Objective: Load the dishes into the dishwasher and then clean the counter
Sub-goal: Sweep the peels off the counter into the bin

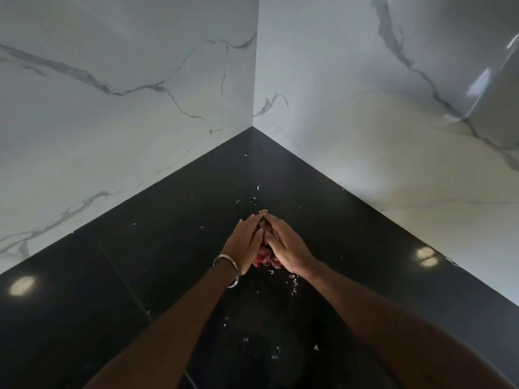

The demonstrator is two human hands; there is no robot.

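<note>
On the black counter, in the corner where two marble-look walls meet at 12 o'clock, both hands come together over a small heap of reddish peel scraps. The left hand, with a metal bangle at its wrist, and the right hand lie with fingers fairly straight and tips touching, cupped around the heap rather than gripping it. Pale flecks are scattered toward 5 and 6 o'clock of the hands, with a few more toward 12. This looks like the counter-cleaning part of the task; no dishes or dishwasher are in view. To do it well, keep the edges of both palms flat on the counter, draw the scraps into one tight pile, then sweep back for the stray flecks before lifting.
</note>
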